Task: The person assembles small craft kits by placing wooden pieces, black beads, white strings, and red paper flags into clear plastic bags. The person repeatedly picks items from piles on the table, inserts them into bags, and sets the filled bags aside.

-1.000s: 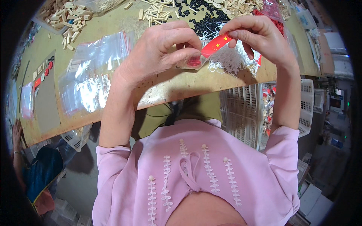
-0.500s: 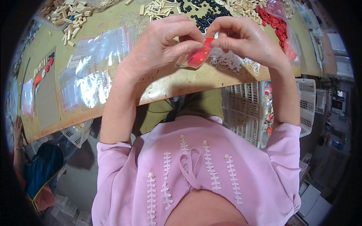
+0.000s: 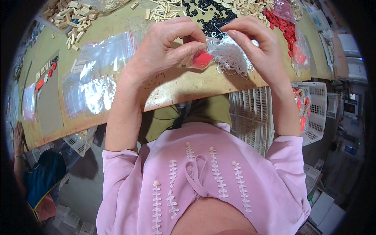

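Right hand withdrawn, red flag in bag, just below left hand

Brightly lit across the table, glaring white off clear bags at left; shadowed on the floor; bent and blackened toward the edges, dim at right.

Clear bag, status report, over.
Left fingers pinching clear bag, partly hiding it. Red piece inside. Right fingers by white strings, grip unclear.

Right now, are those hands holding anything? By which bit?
The left hand pinches the upper end of a clear plastic bag containing a red piece. Whether the right hand, by white strings, holds anything can't be told.
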Motion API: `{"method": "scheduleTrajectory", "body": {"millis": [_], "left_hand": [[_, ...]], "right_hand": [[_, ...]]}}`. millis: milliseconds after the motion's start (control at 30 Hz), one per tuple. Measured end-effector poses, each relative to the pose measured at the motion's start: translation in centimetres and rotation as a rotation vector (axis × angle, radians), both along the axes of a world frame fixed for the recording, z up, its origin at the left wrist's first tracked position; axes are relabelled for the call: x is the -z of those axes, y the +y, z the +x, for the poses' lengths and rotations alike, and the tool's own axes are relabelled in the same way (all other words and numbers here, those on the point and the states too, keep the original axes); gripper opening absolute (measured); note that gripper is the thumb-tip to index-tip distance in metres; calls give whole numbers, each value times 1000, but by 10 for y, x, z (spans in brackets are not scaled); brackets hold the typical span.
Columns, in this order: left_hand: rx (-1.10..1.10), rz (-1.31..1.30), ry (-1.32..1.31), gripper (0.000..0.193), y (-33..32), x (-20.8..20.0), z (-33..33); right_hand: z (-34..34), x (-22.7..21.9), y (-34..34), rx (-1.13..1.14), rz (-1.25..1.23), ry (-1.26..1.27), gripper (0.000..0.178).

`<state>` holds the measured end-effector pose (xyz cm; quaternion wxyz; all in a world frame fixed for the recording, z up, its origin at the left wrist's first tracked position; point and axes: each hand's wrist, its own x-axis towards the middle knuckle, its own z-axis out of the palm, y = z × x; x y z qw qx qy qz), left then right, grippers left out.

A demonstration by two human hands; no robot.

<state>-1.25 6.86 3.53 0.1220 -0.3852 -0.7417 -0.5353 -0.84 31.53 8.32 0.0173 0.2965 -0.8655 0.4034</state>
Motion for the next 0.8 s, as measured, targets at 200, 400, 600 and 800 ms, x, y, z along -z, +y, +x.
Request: {"method": "scheduleTrajectory", "body": {"millis": [200, 400, 600, 800], "left_hand": [[116, 5, 22, 9, 2, -7, 6], [122, -58, -86, 8, 7, -7, 43], [177, 3, -453, 9, 19, 1, 44], [-146, -426, -380, 21, 54, 20, -36]], "right_hand": [[46, -22, -16, -8, 98, -117, 21], [69, -8, 1, -59, 122, -30, 11], [90, -8, 15, -89, 81, 34, 15], [113, 8, 13, 28, -29, 61, 19]]}}
